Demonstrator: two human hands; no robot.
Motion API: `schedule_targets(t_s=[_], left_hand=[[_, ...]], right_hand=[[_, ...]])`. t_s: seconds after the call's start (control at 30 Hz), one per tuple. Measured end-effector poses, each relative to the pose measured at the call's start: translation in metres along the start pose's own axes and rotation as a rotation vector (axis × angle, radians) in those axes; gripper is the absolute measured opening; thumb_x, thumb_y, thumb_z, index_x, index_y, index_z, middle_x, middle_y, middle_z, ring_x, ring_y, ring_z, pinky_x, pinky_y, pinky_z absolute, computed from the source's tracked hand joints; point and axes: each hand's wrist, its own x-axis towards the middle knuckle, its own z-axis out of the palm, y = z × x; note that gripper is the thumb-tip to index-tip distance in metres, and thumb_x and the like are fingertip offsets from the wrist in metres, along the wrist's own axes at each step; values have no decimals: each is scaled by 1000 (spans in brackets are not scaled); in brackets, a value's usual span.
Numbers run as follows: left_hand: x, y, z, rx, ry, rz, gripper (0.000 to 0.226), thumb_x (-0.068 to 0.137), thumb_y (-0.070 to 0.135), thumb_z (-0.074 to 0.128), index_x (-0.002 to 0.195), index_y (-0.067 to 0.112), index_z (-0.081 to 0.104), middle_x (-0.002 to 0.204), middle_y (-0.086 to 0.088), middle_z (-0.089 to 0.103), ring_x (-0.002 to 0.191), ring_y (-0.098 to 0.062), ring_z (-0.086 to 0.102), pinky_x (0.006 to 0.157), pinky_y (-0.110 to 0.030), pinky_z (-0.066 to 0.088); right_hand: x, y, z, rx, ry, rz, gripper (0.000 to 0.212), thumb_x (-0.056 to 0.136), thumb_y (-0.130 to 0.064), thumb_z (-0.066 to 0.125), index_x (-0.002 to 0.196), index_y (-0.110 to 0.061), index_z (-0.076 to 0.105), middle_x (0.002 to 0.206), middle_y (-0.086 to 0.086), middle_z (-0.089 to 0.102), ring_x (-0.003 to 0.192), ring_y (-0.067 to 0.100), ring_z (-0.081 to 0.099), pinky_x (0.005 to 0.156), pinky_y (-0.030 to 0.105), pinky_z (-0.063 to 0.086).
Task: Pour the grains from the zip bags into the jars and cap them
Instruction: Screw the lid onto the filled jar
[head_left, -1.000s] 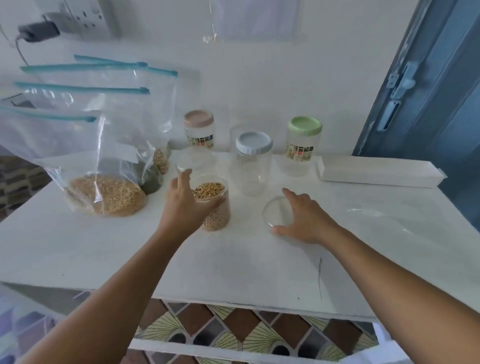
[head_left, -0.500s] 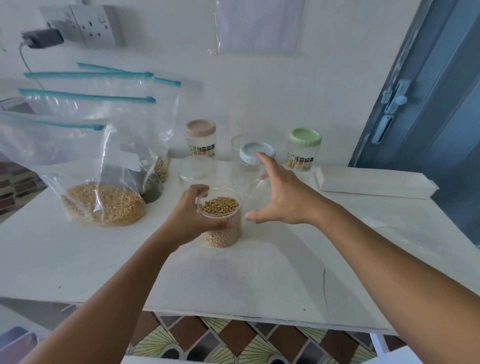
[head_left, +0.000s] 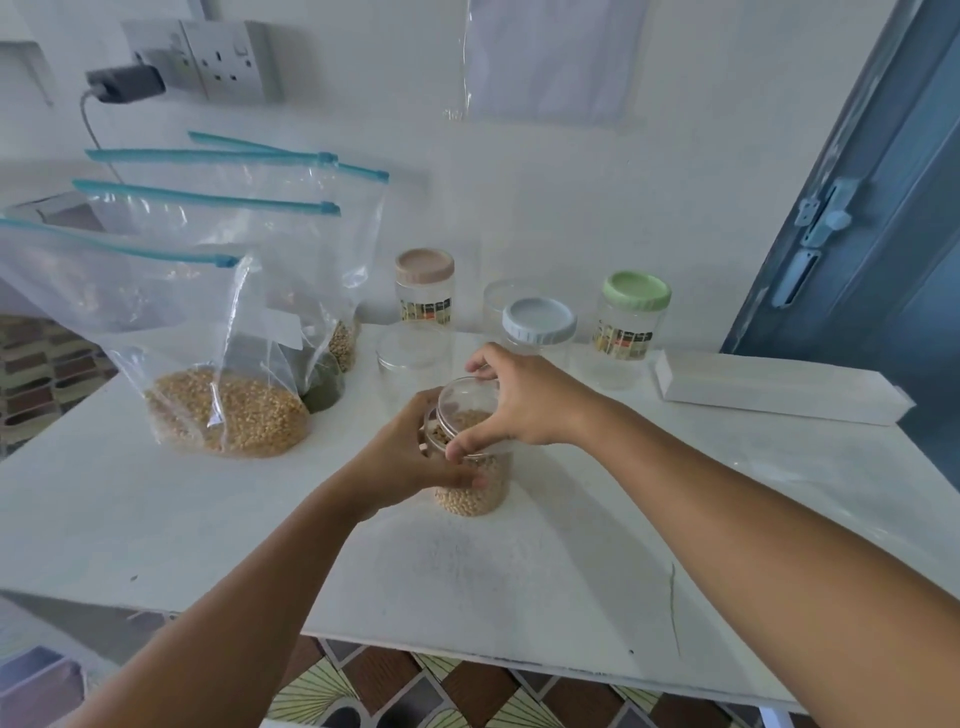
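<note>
Currently one grain-filled jar (head_left: 470, 486), gripped by left hand (head_left: 402, 460), receives clear lid (head_left: 467, 410) pinched by right hand (head_left: 524, 400); three zip bags (head_left: 208, 322) remain unpoured.

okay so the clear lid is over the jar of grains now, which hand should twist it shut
The right hand. It already pinches the clear lid, tilted over the jar's mouth, so it can likely seat and turn it. The left hand grips the jar of grains and is better kept steadying it.
</note>
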Motion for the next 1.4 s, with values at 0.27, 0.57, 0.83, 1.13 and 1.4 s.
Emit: schedule_targets(t_s=[0.27, 0.57, 0.83, 1.13, 1.4], left_hand=[[5, -5, -2, 52, -36, 17, 102, 59, 26, 103, 143, 39, 47, 132, 11, 65, 123, -11, 63, 103, -37, 57], [5, -8, 4, 17, -18, 17, 100, 62, 24, 101, 143, 40, 46, 130, 9, 65, 120, -15, 65, 95, -40, 61], [5, 4, -1, 32, -98, -10, 117, 63, 16, 100, 154, 41, 30, 134, 5, 59, 123, -18, 61, 101, -41, 58], [7, 7, 1, 10, -106, 3, 115, 61, 11, 101, 150, 39, 34, 130, 2, 65, 118, -17, 67, 99, -41, 59], [6, 8, 4, 21, -115, 49, 109, 65, 3, 97, 149, 34, 34, 129, 3, 64, 114, -7, 68, 92, -32, 61]], right_hand=[[13, -6, 0, -125, -139, -32, 104, 44, -68, 96, 128, -40, 41, 141, -10, 56, 122, 19, 58, 102, 43, 52], [0, -7, -3, -125, -171, -17, 114, 70, -65, 86, 160, -35, 23, 160, -4, 43, 143, 19, 46, 113, 41, 43], [-11, -9, -7, -196, -143, 45, 125, 68, -73, 82, 163, -34, 10, 151, 5, 51, 134, 25, 53, 105, 41, 48], [-13, -2, 5, -245, 53, 81, 121, 58, -88, 76, 151, -24, 32, 132, 2, 60, 118, 21, 60, 94, 42, 54], [-15, 10, 8, 44, 32, 89, 109, 73, -71, 80, 160, -29, 30, 154, -2, 50, 136, 16, 51, 110, 36, 44]])
